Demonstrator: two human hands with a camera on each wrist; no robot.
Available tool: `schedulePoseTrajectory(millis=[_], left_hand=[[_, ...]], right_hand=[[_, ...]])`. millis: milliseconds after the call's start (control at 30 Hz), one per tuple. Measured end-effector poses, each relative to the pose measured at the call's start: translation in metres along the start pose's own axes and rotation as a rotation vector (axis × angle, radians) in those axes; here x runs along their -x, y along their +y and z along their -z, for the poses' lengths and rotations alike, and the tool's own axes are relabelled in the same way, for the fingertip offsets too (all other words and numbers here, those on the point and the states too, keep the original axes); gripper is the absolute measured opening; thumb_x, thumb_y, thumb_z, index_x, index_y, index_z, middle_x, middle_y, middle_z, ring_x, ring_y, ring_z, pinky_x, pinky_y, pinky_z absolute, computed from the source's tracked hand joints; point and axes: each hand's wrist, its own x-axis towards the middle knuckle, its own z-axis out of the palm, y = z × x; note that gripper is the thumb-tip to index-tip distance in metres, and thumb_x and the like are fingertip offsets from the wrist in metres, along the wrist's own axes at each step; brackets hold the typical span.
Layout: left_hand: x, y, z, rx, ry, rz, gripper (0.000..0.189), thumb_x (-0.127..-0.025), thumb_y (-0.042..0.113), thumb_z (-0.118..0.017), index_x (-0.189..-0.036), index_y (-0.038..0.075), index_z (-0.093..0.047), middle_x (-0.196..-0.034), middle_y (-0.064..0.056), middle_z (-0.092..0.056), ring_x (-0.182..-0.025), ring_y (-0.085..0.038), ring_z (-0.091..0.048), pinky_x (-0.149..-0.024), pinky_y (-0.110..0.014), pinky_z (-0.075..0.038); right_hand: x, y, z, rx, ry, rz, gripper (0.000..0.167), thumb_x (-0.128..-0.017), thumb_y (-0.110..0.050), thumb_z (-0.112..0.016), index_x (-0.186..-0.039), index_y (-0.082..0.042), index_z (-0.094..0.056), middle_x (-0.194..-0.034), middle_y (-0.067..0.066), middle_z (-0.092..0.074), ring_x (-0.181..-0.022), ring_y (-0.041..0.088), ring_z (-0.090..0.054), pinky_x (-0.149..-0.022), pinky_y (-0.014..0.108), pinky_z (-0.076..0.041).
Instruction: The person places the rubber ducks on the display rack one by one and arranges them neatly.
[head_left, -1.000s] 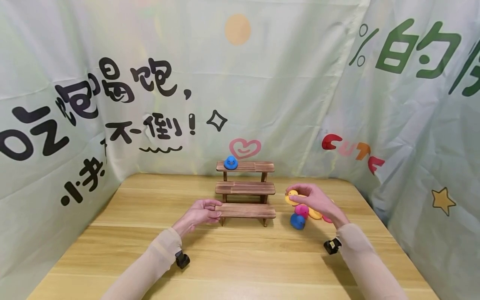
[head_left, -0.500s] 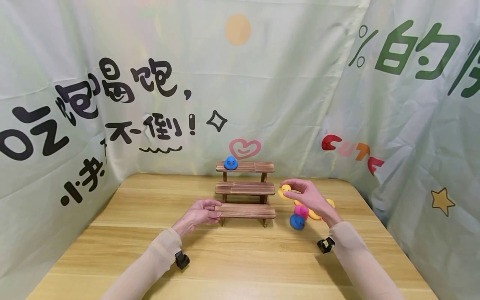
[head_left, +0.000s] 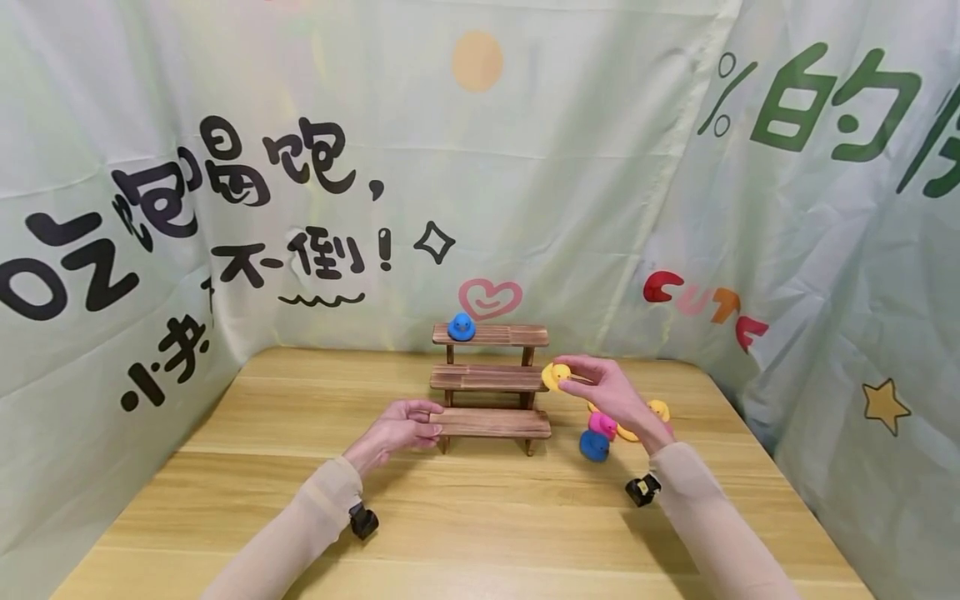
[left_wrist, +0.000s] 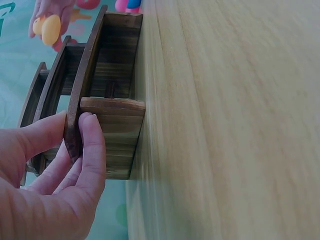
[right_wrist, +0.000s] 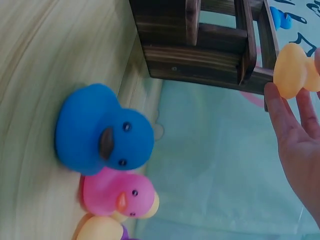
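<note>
A three-tier wooden shelf (head_left: 491, 422) stands at the back of the table. My left hand (head_left: 397, 429) pinches the left end of its lowest board; in the left wrist view the thumb and fingers (left_wrist: 92, 150) close on that board from both sides. Between the thumb and fingers of my right hand (head_left: 611, 392) is a yellow rubber duck (head_left: 556, 377), held off the table at the right end of the middle board. Whether the duck touches the board I cannot tell. A blue rubber duck (head_left: 462, 327) sits on the left part of the top board.
Right of the shelf, below my right hand, a cluster of rubber ducks lies on the table (head_left: 480, 525): a blue one (head_left: 595, 446), a pink one (head_left: 602, 425), and yellow ones (head_left: 658, 410) partly hidden by the wrist. Printed cloth (head_left: 585, 208) hangs behind.
My right hand has carried the yellow duck leftward and slightly up, from above the cluster to the shelf's right side. The left hand stays on the lowest board.
</note>
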Motion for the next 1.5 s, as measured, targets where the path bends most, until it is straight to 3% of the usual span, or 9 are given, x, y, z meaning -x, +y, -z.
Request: schedulePoseTrajectory(millis=[433, 767, 1000, 1500], left_hand=[[-0.001, -0.001, 0.0, 0.006, -0.006, 0.001, 0.038, -0.089, -0.005, -0.065, -0.126, -0.003, -0.057, -0.097, -0.009, -0.06, -0.089, -0.021, -0.069, -0.083, -0.037, -0.06], [-0.001, 0.0, -0.001, -0.003, 0.019, 0.006, 0.037, -0.088, -0.005, -0.066, -0.124, -0.003, -0.058, -0.1, -0.011, -0.059, -0.086, -0.021, -0.069, -0.082, -0.037, -0.06], [-0.001, 0.001, -0.003, -0.006, 0.031, 0.015, 0.036, -0.087, -0.005, -0.066, -0.122, -0.003, -0.059, -0.101, -0.013, -0.062, -0.084, -0.021, -0.069, -0.081, -0.036, -0.06], [0.0, 0.002, -0.003, 0.003, 0.019, 0.02, 0.037, -0.088, -0.005, -0.066, -0.124, -0.003, -0.058, -0.102, -0.012, -0.058, -0.083, -0.019, -0.066, -0.082, -0.037, -0.06]], right_hand=[[-0.008, -0.01, -0.014, -0.023, 0.07, -0.035, 0.049, -0.09, -0.029, -0.071, -0.134, -0.011, -0.06, -0.136, 0.014, -0.06, -0.128, 0.033, -0.055, -0.1, 0.039, -0.051], [-0.017, -0.011, -0.029, -0.014, 0.156, 0.019, 0.047, -0.091, -0.028, -0.07, -0.135, -0.013, -0.06, -0.138, 0.01, -0.059, -0.127, 0.028, -0.056, -0.098, 0.027, -0.051], [-0.024, -0.014, -0.038, -0.085, 0.161, 0.039, 0.046, -0.092, -0.02, -0.07, -0.135, -0.009, -0.059, -0.139, 0.014, -0.058, -0.128, 0.03, -0.055, -0.093, 0.017, -0.051], [-0.043, -0.032, -0.051, -0.087, 0.152, 0.085, 0.044, -0.092, -0.018, -0.069, -0.134, -0.007, -0.06, -0.135, 0.014, -0.06, -0.123, 0.029, -0.059, -0.093, 0.022, -0.053]])
